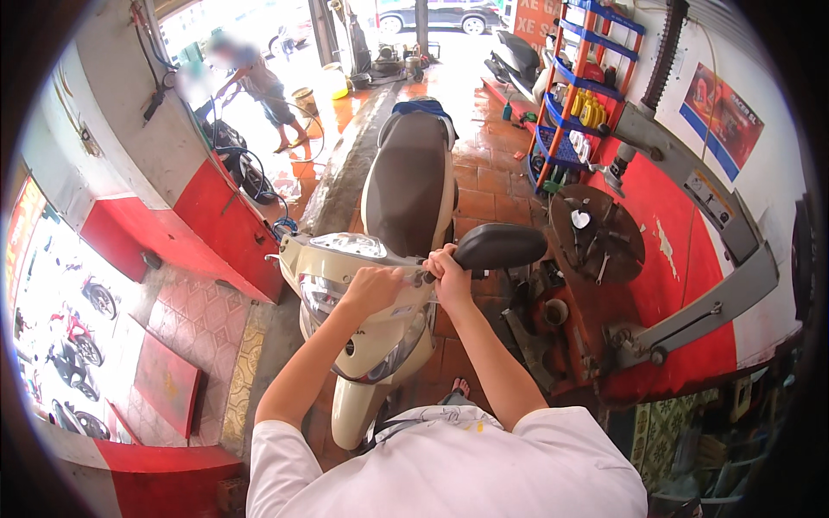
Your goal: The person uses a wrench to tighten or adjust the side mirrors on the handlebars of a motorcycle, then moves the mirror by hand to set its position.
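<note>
While our right hand is clamped around the inner end of a black mirror, our left hand is curled just beside it over the cream scooter's handlebar cover, and we cannot tell whether those fingers are closed on anything. The scooter stands in front of us, its headlight side toward our body and its brown seat stretching away, with the mirror over the handlebar's end to our right. Beyond the mirror, a round brown tray bears a wrench, a small white piece and dark tools too jumbled to tell apart. Near that tray, an open dark cup sits among metal parts (its contents are lost in shadow). Farther back, a blue-and-orange rack holds a cluster of yellow bottles on one of its shelves. Across the wet tiles, a yellow bucket and a tan bucket stand near each other, and we cannot make out what either contains. A person bends beside a dark motorbike near them.
</note>
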`<state>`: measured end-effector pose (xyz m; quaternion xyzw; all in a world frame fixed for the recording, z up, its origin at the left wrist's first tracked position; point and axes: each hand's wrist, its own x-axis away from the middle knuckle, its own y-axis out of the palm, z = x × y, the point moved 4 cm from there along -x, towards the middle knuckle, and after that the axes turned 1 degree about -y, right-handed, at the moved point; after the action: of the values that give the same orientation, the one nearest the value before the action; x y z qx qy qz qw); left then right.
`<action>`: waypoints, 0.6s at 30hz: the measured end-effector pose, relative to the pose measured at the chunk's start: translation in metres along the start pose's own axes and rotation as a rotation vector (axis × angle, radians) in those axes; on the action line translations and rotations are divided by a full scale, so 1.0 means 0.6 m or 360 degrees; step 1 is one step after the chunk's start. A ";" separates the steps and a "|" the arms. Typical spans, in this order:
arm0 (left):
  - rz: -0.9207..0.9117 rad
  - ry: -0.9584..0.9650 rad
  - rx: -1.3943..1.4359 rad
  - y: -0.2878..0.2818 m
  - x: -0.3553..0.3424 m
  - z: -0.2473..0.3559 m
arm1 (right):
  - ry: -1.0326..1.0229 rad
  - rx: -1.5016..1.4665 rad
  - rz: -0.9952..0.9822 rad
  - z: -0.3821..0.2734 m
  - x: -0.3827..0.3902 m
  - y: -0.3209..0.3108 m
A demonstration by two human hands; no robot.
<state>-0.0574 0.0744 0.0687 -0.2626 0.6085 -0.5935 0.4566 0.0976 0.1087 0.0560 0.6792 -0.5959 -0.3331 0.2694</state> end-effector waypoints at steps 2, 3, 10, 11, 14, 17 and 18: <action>0.0026 0.0006 -0.0049 0.000 -0.001 0.001 | -0.0014 -0.0001 -0.0027 -0.002 -0.001 0.002; -0.0032 0.0004 -0.0057 0.002 -0.002 0.000 | -0.0017 0.0003 -0.0041 -0.002 -0.001 0.002; -0.0181 0.0185 -0.0132 -0.006 -0.021 -0.009 | 0.0068 0.0037 -0.0084 -0.007 -0.001 0.001; -0.0187 0.0206 -0.0155 -0.008 -0.023 -0.006 | 0.0070 0.0043 -0.0064 -0.009 -0.003 -0.001; -0.0132 0.0225 -0.0180 -0.004 -0.022 -0.010 | 0.0054 0.0036 -0.0018 -0.002 0.002 -0.002; -0.0118 0.0272 -0.0216 0.002 -0.022 -0.018 | -0.0024 0.0048 -0.0013 0.008 0.010 -0.003; -0.0109 0.0291 -0.0224 -0.002 -0.026 -0.015 | -0.0044 0.0058 0.0000 0.009 0.010 -0.005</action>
<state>-0.0585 0.0918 0.0725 -0.2594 0.6784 -0.5860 0.3592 0.0960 0.1034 0.0496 0.6792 -0.6057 -0.3315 0.2486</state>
